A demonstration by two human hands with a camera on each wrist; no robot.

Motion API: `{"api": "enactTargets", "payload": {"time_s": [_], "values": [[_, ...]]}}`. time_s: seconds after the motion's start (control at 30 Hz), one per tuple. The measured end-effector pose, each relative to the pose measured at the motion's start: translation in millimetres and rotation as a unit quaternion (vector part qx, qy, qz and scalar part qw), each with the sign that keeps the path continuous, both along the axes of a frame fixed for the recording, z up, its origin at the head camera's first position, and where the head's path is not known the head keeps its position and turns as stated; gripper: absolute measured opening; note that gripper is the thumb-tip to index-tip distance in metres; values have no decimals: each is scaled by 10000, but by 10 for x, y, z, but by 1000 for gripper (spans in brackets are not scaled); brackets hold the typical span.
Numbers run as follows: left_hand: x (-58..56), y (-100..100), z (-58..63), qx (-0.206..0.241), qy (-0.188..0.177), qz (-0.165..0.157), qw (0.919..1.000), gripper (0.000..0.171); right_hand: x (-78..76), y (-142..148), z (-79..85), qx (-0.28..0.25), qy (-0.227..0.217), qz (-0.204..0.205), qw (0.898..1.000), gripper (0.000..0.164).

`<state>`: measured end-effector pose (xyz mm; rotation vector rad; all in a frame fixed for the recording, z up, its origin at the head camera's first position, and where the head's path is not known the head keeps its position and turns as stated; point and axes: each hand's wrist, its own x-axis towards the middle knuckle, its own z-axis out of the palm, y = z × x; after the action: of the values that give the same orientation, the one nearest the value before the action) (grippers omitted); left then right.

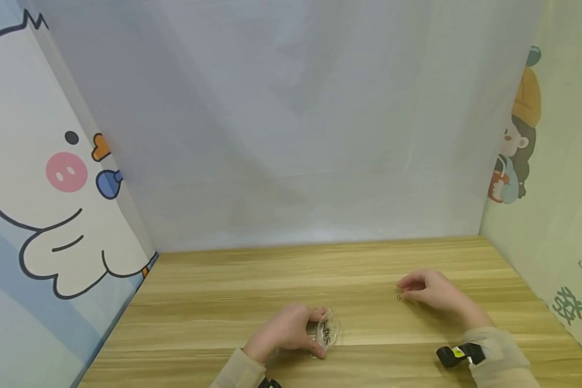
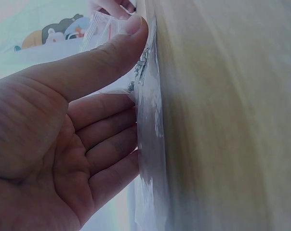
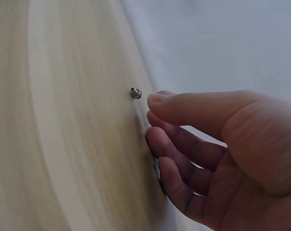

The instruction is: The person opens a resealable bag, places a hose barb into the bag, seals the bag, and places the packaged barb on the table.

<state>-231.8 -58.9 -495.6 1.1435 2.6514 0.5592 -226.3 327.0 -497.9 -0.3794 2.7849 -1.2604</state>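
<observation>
On the wooden table [image 1: 213,302], my left hand [image 1: 288,328] holds a small clear plastic bag [image 1: 334,330], thumb on the near side and fingers on the far side. Several small shiny metal pieces [image 1: 326,333] lie in the bag. From the left wrist, the thumb [image 2: 99,62] crosses over the bag [image 2: 150,130], whose lower part lies flat along the table. Farther right, my right hand [image 1: 431,291] hovers low with bent, loose fingers. One small metal piece [image 3: 135,93], screw-like in shape, lies on the wood just beyond its thumb tip [image 3: 157,100].
A pale grey curtain [image 1: 291,129] hangs along the table's back edge. Printed cloth walls stand at both sides, with a white cartoon bird [image 1: 34,161] on the left and a cartoon child [image 1: 514,140] on the right. Black straps with small devices [image 1: 461,354] sit at the wrists.
</observation>
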Motion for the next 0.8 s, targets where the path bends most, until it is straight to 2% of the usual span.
{"api": "enactTargets", "payload": {"time_s": [0.17, 0.37, 0.5, 0.8], "values": [[10, -2, 20, 29, -30, 4, 10000, 82, -3, 18, -32, -90, -143, 162, 9997, 25], [25, -1, 49, 183, -234, 44, 9995, 79, -12, 2, -70, -53, -203, 115, 9997, 24], [23, -6, 54, 210, -243, 1, 9995, 80, -12, 0, -78, 13, -196, 121, 9997, 24], [3, -7, 17, 153, -241, 37, 9996, 80, -21, -1, -123, 60, -192, 150, 9997, 24]]}}
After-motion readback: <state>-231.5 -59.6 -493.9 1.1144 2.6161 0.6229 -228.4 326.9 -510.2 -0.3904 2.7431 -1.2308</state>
